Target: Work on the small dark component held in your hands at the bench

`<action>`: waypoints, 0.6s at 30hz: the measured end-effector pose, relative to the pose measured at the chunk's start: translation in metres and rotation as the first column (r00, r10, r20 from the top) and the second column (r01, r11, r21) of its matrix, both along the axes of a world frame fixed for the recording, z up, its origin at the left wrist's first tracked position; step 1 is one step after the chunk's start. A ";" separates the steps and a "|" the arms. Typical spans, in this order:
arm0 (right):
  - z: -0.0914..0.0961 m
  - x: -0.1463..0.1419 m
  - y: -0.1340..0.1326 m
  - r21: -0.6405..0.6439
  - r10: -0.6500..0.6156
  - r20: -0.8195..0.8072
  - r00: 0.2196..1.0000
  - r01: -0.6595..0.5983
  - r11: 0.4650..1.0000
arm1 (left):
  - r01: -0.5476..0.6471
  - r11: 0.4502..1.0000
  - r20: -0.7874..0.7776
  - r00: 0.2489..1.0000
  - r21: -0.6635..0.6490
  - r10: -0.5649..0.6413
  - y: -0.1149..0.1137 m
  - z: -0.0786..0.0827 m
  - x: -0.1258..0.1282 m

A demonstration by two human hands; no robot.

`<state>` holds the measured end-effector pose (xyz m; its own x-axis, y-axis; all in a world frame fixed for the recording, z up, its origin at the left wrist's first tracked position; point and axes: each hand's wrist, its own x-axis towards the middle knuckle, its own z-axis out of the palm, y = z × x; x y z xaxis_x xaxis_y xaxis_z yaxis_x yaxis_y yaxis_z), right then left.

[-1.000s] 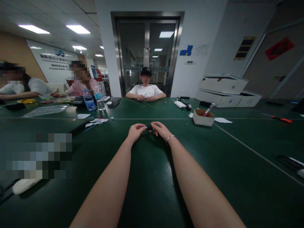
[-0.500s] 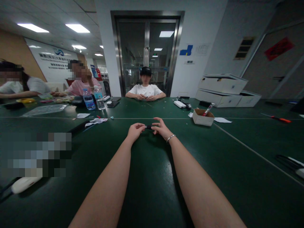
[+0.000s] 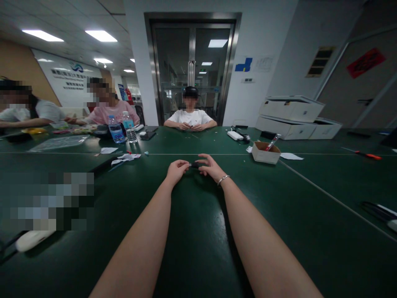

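Above the middle of the green table, my left hand [image 3: 178, 171] pinches the pale metal-looking end of a small black piece [image 3: 194, 164]. Its exact kind is too small to make out. My right hand [image 3: 212, 169], with a silver bracelet [image 3: 223, 180] at the wrist, has its lower fingers closed on the black piece's other end. The right index finger is raised and curved away from it. Part of the piece is hidden by the fingers of both hands.
Ahead on the right stands a small open cardboard box [image 3: 266, 154] with a tool in it. Two bottles [image 3: 115, 130] and paper scraps [image 3: 125, 158] lie to the left. An orange-handled screwdriver [image 3: 370, 156] rests far right. A person [image 3: 190, 118] sits opposite.
My right index finger has shifted slightly left over the black piece. Both hands otherwise stay in place. A person at the back left has lowered a raised hand.
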<state>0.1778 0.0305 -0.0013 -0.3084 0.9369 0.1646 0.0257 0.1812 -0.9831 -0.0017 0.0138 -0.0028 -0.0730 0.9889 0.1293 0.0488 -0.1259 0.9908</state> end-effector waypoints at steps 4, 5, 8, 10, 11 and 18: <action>-0.001 0.000 0.002 -0.013 -0.017 0.012 1.000 0.017 1.000 | -0.012 1.000 0.003 1.000 -0.011 0.012 -0.001 0.002 0.001; -0.002 -0.001 0.002 -0.015 -0.009 0.036 0.999 0.009 1.000 | -0.020 1.000 0.003 1.000 -0.013 0.020 -0.001 0.002 0.001; -0.004 0.000 0.005 0.004 0.028 0.070 0.997 -0.028 1.000 | -0.016 1.000 -0.006 1.000 -0.014 0.016 0.000 0.001 0.001; -0.006 0.001 0.006 0.019 0.040 0.050 0.998 -0.041 0.999 | -0.003 1.000 -0.021 1.000 -0.011 0.003 0.001 -0.001 0.000; -0.006 0.001 0.006 0.024 0.042 0.038 0.998 -0.043 0.999 | 0.003 1.000 -0.033 0.999 -0.010 -0.004 0.002 -0.003 -0.001; -0.008 0.001 0.006 0.002 0.034 0.016 0.999 -0.034 0.999 | -0.008 1.000 -0.216 0.976 0.024 0.013 0.005 -0.009 -0.003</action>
<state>0.1788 0.0368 -0.0088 -0.3427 0.9254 0.1618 0.0352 0.1847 -0.9822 -0.0042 0.0191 -0.0119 -0.0510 0.9848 0.1660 0.2630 -0.1471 0.9535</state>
